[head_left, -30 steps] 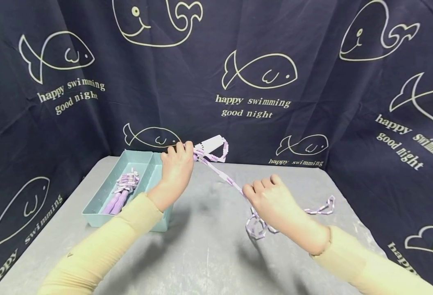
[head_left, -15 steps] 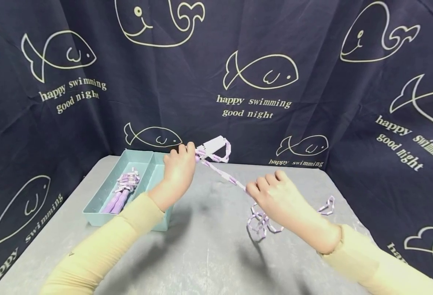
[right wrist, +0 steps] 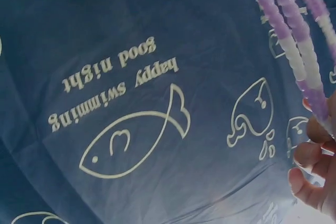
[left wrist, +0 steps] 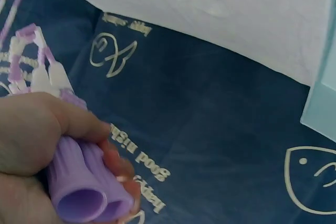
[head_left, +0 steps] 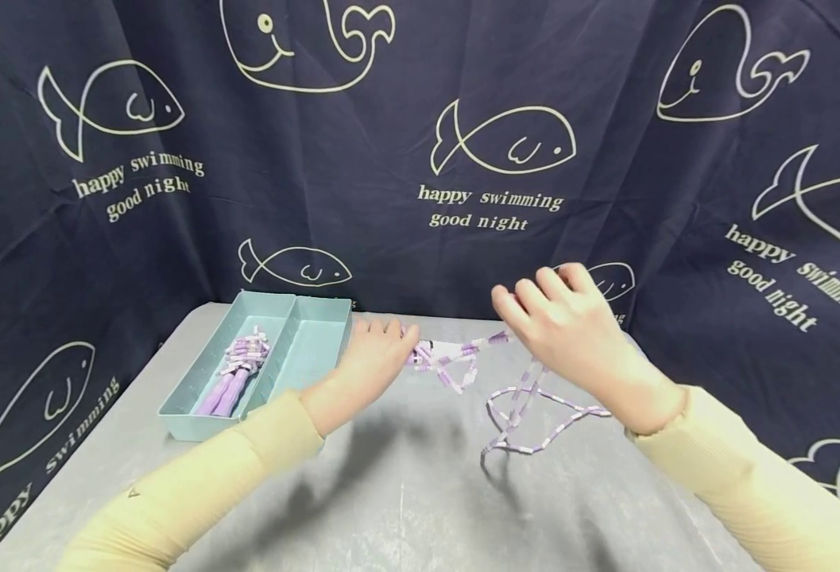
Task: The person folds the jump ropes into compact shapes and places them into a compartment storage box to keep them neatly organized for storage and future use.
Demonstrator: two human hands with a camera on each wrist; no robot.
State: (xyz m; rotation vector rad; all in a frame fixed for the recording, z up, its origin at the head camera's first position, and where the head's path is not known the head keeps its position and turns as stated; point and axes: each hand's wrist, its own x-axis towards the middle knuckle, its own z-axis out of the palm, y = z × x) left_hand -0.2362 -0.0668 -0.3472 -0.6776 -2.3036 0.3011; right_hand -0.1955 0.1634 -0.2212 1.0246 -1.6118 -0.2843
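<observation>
A purple-and-white beaded jump rope stretches between the two hands. The left hand, just right of the tray, grips its two purple handles side by side, their hollow ends showing in the left wrist view. Short beaded loops stick out past the left fingers. Higher and to the right, the right hand holds beaded strands with curled fingers. From it the rest of the rope drops in loose loops to the grey table.
A light teal tray with two compartments stands at the left. Its left compartment holds another bundled jump rope with purple handles. Dark blue curtain with fish prints encloses the table at the back and sides.
The left hand has come down and slightly right with the handles. The right hand has risen, drawing up strands, and the loops on the table have spread wider.
</observation>
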